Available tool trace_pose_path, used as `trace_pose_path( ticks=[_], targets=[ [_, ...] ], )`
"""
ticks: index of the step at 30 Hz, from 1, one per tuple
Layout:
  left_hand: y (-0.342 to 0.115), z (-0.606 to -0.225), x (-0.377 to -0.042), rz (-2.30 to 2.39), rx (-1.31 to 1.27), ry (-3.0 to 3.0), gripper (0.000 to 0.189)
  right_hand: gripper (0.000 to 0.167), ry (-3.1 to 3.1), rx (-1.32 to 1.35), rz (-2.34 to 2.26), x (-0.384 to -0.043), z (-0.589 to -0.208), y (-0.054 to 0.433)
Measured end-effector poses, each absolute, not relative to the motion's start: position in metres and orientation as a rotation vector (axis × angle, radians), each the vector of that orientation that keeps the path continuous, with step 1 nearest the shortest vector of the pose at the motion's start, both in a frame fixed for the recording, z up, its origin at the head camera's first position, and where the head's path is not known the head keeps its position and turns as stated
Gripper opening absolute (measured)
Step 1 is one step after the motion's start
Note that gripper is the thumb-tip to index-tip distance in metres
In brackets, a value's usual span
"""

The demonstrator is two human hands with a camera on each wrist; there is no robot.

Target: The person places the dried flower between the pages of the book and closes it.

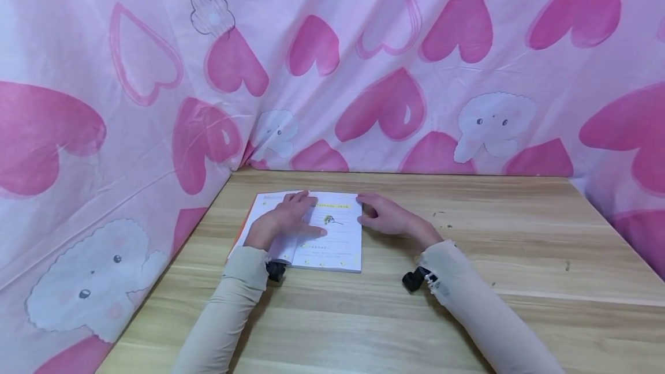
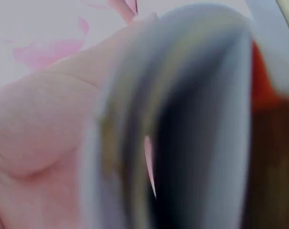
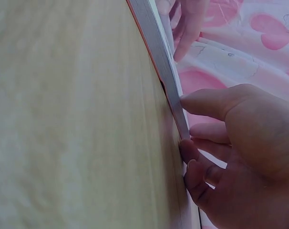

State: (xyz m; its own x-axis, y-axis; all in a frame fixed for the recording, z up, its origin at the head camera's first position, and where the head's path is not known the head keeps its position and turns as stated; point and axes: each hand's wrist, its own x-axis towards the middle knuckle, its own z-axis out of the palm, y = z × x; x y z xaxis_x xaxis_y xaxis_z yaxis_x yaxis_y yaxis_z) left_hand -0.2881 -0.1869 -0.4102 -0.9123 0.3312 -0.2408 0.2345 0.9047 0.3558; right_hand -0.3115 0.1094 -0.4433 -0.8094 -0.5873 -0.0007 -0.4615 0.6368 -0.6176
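Observation:
An open book (image 1: 340, 250) with white printed pages and a red-orange cover edge lies on the wooden table, left of the middle. My left hand (image 1: 287, 216) rests across its left page and the fold, fingers spread and thumb reaching onto the right page. A curved stack of pages (image 2: 135, 119) bulges beside that palm in the left wrist view, blurred. At the book's right edge, my right hand (image 1: 387, 215) holds the upper corner. Its thumb touches the page edge (image 3: 175, 95) in the right wrist view, with the other fingers bent around the corner.
The wooden table (image 1: 467, 316) extends to the right and toward me, with a few small dark marks on it. A pink heart-patterned cloth (image 1: 374, 10) hangs behind the table and along its left side. Black wrist devices (image 1: 414, 280) sit below both cuffs.

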Motion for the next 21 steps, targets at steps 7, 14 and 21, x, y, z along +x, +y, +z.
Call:
trace_pose_path(
  ticks=[7, 14, 21],
  targets=[
    [-0.166, -0.397, -0.280, 0.558, 0.635, 2.818, 0.088, 0.067, 2.655, -0.824, -0.888, -0.312, -0.443, 0.111],
    [-0.136, -0.388, -0.265, 0.651, 0.943, 2.685, 0.036, 0.065, 2.660, -0.865, -0.915, -0.313, -0.442, 0.112],
    [-0.116, -0.399, -0.250, 0.533, 0.837, 2.688, 0.039, 0.062, 2.660, -0.916, -0.909, -0.311, -0.442, 0.111]
  ],
)
